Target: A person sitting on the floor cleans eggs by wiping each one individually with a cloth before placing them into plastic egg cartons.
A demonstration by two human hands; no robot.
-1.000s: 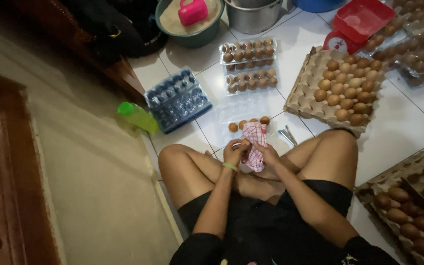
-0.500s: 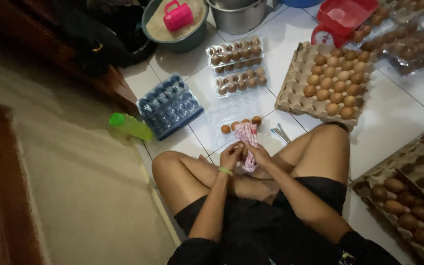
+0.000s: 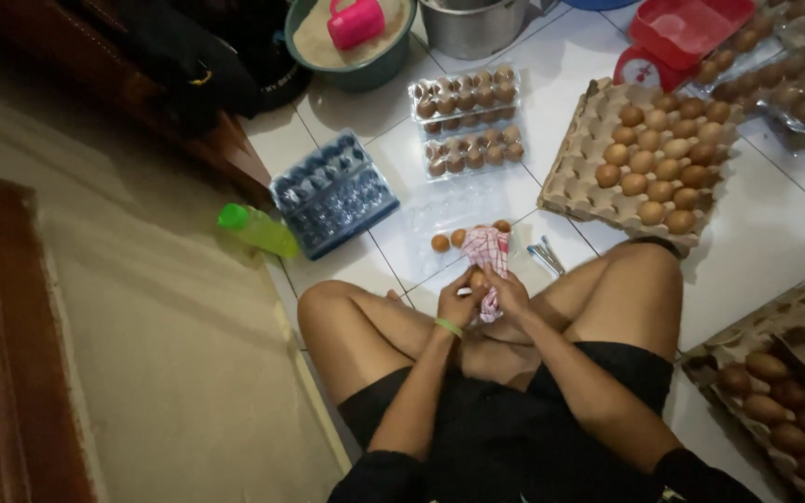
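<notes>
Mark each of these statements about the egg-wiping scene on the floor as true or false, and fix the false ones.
1. The left hand and right hand hold a brown egg against a red-and-white checked cloth. True.
2. The green bottle stands upright. False: it lies on its side beside the blue tray.
3. The pink cup sits in the green basin. True.
4. The cardboard egg tray ahead is completely full. False: its left cells are empty.
5. The left wrist wears a green band. True.
</notes>
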